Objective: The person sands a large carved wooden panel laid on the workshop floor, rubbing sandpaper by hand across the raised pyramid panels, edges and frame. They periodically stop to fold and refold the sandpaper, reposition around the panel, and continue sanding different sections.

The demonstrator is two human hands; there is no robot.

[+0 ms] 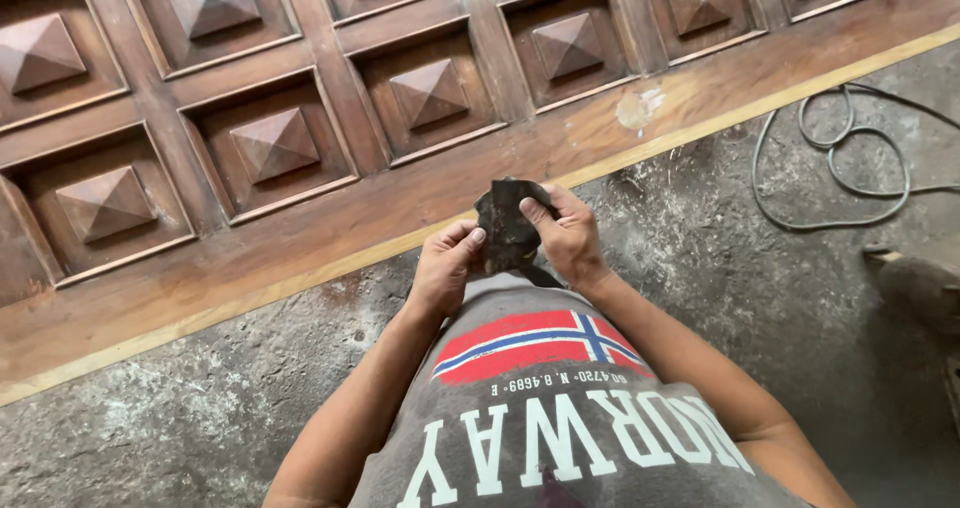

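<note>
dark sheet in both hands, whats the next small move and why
Probably fold or flatten the dark sheet into a firm pad first. It looks crumpled, pinched between the left hand and right hand at chest level, well clear of the carved wooden door lying on the concrete floor.

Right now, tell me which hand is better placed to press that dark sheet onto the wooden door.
Probably the right hand. Its fingers pinch the top edge of the dark sheet, on the side nearer the door panel. The left hand only steadies the lower edge, closer to the body.
</note>
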